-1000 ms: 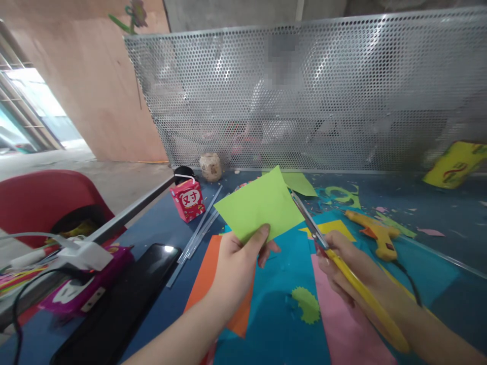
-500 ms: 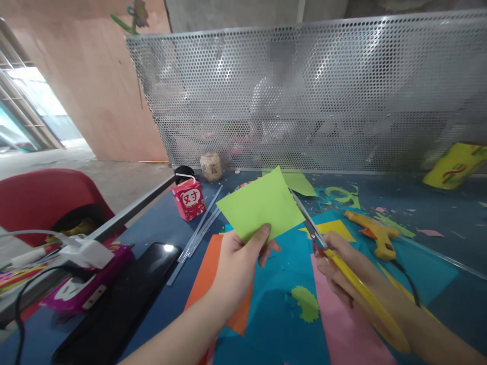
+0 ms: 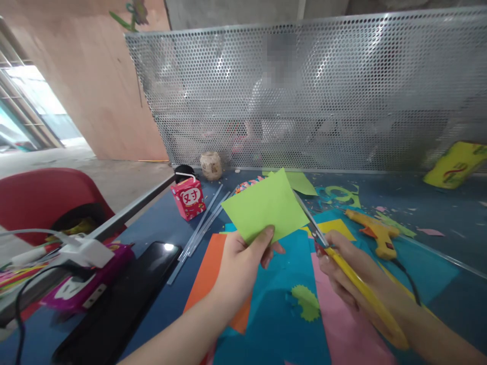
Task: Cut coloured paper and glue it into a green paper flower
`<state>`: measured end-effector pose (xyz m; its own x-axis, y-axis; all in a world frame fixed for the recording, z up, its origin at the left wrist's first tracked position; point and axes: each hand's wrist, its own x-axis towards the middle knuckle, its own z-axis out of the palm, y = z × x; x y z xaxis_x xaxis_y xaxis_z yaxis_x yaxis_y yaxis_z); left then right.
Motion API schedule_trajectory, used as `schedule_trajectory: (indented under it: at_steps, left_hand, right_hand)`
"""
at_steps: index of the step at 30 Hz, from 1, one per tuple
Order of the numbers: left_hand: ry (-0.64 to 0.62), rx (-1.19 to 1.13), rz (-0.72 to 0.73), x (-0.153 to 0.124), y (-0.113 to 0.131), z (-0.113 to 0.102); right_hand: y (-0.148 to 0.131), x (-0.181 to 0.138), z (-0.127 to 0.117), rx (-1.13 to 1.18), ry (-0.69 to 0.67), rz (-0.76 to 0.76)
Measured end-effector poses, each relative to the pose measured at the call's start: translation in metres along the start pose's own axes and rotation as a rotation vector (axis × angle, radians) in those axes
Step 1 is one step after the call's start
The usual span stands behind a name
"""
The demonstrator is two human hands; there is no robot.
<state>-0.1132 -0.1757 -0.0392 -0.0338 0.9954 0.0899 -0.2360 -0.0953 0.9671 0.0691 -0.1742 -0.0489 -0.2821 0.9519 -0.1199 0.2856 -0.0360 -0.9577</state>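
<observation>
Between thumb and fingers, my left hand (image 3: pixel 249 258) pinches a light green sheet of paper (image 3: pixel 266 205) by its lower edge, raised above the table. My right hand (image 3: pixel 342 268) is closed round the yellow handles of a pair of scissors (image 3: pixel 352 276). The scissor blades point up and away, beside the right edge of the green sheet; whether they touch it I cannot tell. Beneath lie blue paper (image 3: pixel 281 324), orange paper (image 3: pixel 205 263) and pink paper (image 3: pixel 342 329). A green cutout with a jagged edge (image 3: pixel 305 302) rests on the blue paper.
On the right lies a yellow glue gun (image 3: pixel 375 233). Clear glue sticks (image 3: pixel 200 228), a red drink carton (image 3: pixel 189 197), a black phone (image 3: pixel 122 299) and a purple power strip (image 3: pixel 81 289) are on the left. A perforated metal screen (image 3: pixel 304 96) stands behind, with a person beyond it.
My left hand and the green sheet have shifted slightly to the right. The scissors have hardly moved, and both hands keep their hold.
</observation>
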Motion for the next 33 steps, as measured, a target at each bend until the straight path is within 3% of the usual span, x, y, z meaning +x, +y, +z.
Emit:
schedule_trajectory:
  at_steps: [4,11,15,17,21,25,33]
  left_hand:
    - [0.006,0.011,-0.001,0.001,0.000,0.000]
    - [0.008,0.008,-0.003,0.001,0.002,0.001]
    - [-0.012,0.019,-0.022,0.000,0.002,0.002]
    - [-0.044,0.040,-0.029,0.000,0.000,0.002]
    - [-0.094,0.060,-0.042,0.000,-0.003,0.001]
    - [-0.087,0.043,-0.058,0.000,-0.002,0.002]
    - [-0.091,0.062,-0.049,0.000,0.000,0.002]
  right_hand:
    - [0.003,0.000,0.001,-0.017,0.044,-0.012]
    - [0.007,0.004,-0.001,-0.036,-0.031,-0.030]
    - [0.004,0.001,0.002,-0.015,0.061,-0.083]
    - [0.005,0.003,0.002,0.029,0.077,-0.024]
    - [0.012,0.010,-0.003,0.085,-0.030,0.095]
    - [0.009,0.006,-0.002,-0.006,0.038,-0.064]
    - [0.003,-0.005,0.001,-0.099,0.081,-0.073]
